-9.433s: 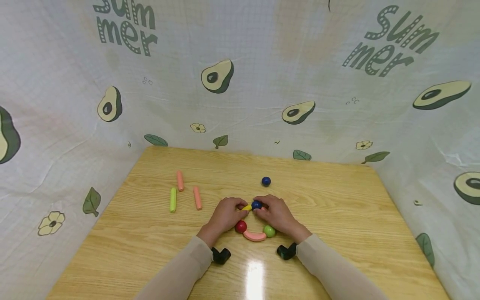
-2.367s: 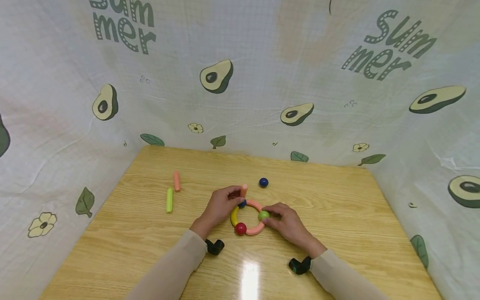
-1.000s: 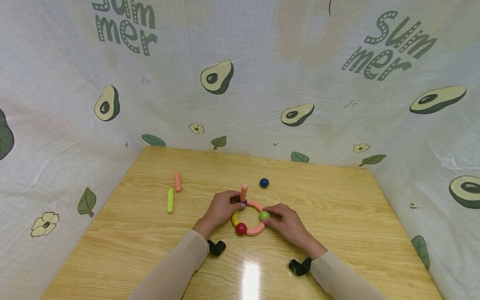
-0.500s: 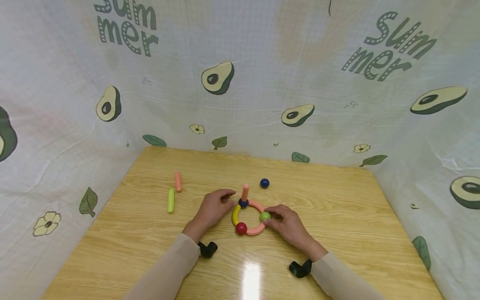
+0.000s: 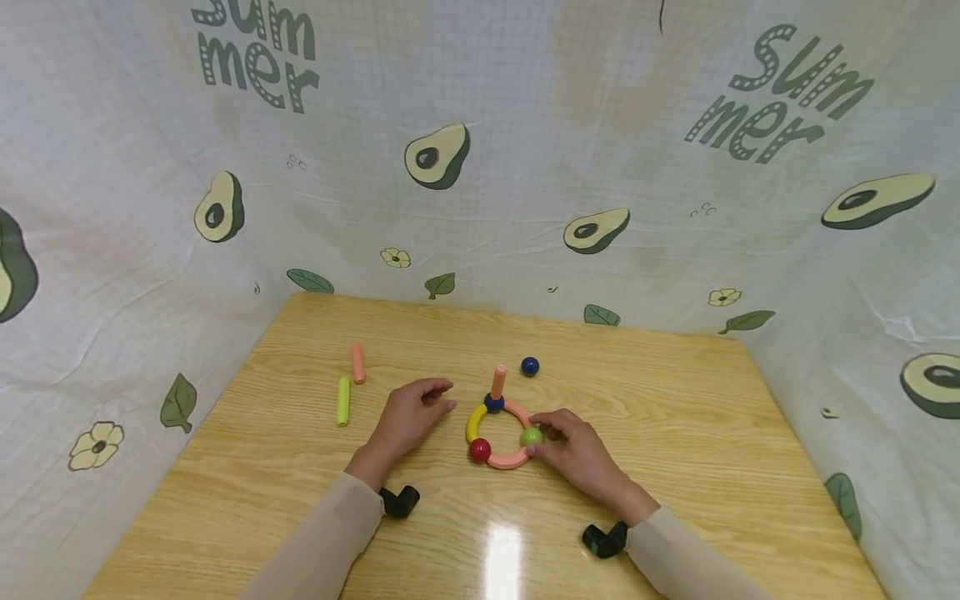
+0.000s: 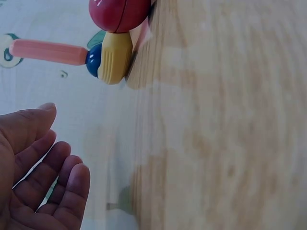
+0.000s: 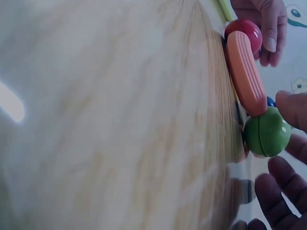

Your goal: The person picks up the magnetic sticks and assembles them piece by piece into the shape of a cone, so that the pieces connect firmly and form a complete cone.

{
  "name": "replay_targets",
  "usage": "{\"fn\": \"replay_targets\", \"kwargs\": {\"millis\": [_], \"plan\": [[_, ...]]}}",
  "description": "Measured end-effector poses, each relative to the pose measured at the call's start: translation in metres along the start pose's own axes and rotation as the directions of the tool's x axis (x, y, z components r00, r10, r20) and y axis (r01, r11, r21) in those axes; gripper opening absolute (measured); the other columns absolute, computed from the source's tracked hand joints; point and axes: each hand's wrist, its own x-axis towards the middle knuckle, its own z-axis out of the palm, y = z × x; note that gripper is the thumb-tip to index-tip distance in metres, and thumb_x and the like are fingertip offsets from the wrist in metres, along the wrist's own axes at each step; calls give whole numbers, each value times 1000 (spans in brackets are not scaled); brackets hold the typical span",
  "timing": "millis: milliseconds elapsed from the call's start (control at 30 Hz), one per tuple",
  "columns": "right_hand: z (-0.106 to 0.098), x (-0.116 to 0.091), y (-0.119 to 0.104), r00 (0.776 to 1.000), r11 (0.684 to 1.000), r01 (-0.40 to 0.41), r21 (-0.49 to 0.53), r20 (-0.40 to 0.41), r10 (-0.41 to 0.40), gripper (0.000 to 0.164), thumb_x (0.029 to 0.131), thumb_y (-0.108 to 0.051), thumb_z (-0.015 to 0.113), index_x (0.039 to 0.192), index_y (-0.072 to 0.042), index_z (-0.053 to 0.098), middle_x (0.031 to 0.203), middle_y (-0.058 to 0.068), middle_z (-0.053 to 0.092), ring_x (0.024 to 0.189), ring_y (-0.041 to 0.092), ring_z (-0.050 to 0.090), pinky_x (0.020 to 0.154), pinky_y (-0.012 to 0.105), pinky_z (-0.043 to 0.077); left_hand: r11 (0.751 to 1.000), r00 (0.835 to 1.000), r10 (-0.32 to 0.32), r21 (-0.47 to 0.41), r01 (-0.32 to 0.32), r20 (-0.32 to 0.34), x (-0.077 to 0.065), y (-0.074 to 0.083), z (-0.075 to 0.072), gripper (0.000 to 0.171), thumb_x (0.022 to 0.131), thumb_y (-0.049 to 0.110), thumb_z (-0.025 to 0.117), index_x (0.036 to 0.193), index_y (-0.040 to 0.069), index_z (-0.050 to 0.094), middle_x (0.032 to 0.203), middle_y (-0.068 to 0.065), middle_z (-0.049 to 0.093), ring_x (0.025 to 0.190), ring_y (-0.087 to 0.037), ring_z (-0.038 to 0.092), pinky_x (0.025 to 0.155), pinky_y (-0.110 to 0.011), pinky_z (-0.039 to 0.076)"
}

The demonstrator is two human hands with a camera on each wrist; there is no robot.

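A ring of curved rods joined by balls lies on the table: a yellow curved rod (image 5: 475, 423), pink curved rods (image 5: 509, 460), a red ball (image 5: 480, 451), a blue ball (image 5: 493, 402) and a green ball (image 5: 531, 437). From the blue ball a straight pink rod (image 5: 498, 382) stands up. My right hand (image 5: 577, 454) pinches the green ball between thumb and fingers; in the right wrist view they flank this green ball (image 7: 267, 132). My left hand (image 5: 405, 421) is apart from the ring, to its left, fingers loosely bent and holding nothing.
Left on the table lie a straight pink rod (image 5: 357, 363) and a yellow-green rod (image 5: 342, 402). Behind the ring sits a loose blue ball (image 5: 530, 366). A printed cloth (image 5: 510, 183) encloses the table's back and sides.
The ring has been closed and a pink rod from the left stood on its blue ball. My left hand has let go and drawn left; the ring has turned slightly; my right hand keeps the green ball.
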Motion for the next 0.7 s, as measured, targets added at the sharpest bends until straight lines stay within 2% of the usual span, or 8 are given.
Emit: {"fn": "replay_targets", "kwargs": {"millis": [100, 200, 367, 533, 700], "plan": [[-1, 0, 1, 999, 1000, 12, 16, 46, -13, 37, 95, -24, 81, 132, -22, 74, 119, -8, 66, 104, 11, 61, 93, 31, 52, 1000, 1000, -5, -5, 5, 14, -2, -1, 1, 34, 97, 25, 79, 130, 16, 75, 129, -1, 74, 117, -21, 68, 102, -45, 56], [-2, -1, 2, 997, 999, 31, 16, 73, -32, 35, 97, -23, 79, 132, -22, 74, 119, -9, 64, 103, 11, 60, 92, 30, 51, 1000, 1000, -5, -5, 5, 28, -5, -1, 3, 33, 97, 24, 79, 129, 17, 76, 126, -1, 75, 113, -19, 69, 100, -44, 56], [-3, -2, 1, 997, 999, 39, 18, 64, -40, 31, 95, -26, 81, 125, -22, 74, 117, -10, 65, 103, 11, 61, 92, 32, 53, 1000, 996, 9, -27, -7, 89, -10, -1, 6, 35, 96, 27, 80, 130, 19, 75, 125, -2, 74, 109, -18, 68, 98, -44, 57], [0, -2, 1, 999, 1000, 17, 11, 46, -17, 32, 90, -34, 86, 118, -23, 73, 112, -10, 65, 99, 10, 60, 89, 29, 53, 998, 976, 45, -53, -35, 212, -19, 0, 11, 39, 94, 34, 82, 130, 23, 73, 132, 2, 69, 118, -20, 64, 103, -46, 52], [1, -3, -1, 998, 1000, 23, 18, 56, -24, 34, 89, -36, 87, 116, -22, 72, 110, -9, 64, 97, 10, 60, 88, 28, 53, 993, 958, 119, -43, -112, 261, -20, -2, 17, 37, 92, 35, 84, 125, 22, 74, 133, 2, 67, 126, -24, 61, 109, -51, 48]]}}
